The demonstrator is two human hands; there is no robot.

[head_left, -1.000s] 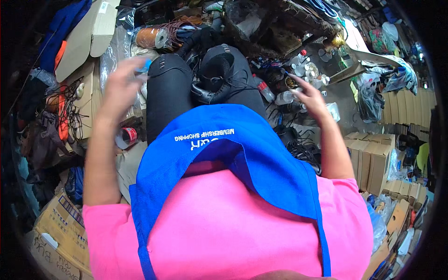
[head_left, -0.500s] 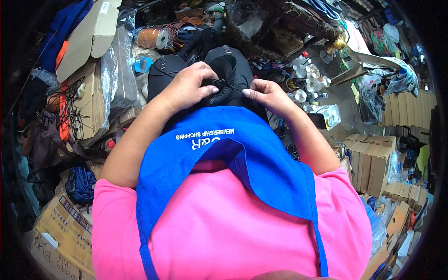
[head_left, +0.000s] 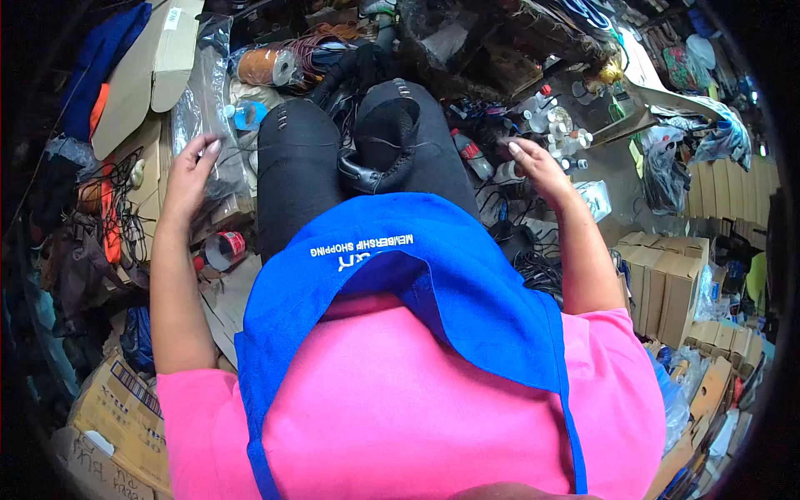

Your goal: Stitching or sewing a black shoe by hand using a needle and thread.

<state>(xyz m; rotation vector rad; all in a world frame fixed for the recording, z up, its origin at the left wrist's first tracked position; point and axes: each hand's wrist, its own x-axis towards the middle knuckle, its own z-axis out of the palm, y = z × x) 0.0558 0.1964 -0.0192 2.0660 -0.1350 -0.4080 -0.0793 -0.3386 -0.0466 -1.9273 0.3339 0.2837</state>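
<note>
A black shoe (head_left: pixel 373 173) is held between my knees, its dark opening facing up and its shiny edge toward me. A thin dark thread (head_left: pixel 304 147) runs out from the shoe over my black trousers toward both sides. Out to the left, my left hand (head_left: pixel 190 177) is closed in a pinch, with the thread leading to it. My right hand (head_left: pixel 540 171) is raised on the right, thumb and fingers pinched on the other side of the thread. The thread is too fine to follow along its whole length. Both hands are apart from the shoe.
An orange thread spool (head_left: pixel 268 67) lies beyond my left knee. A bottle with a red label (head_left: pixel 223 250) is below my left hand. Several small bottles (head_left: pixel 557 125) stand past my right hand. Cardboard boxes (head_left: pixel 662 283) are stacked at the right.
Both hands have moved from close over the shoe out to either side, drawing the thread out. The shoe has stayed between my knees and shows more fully.
</note>
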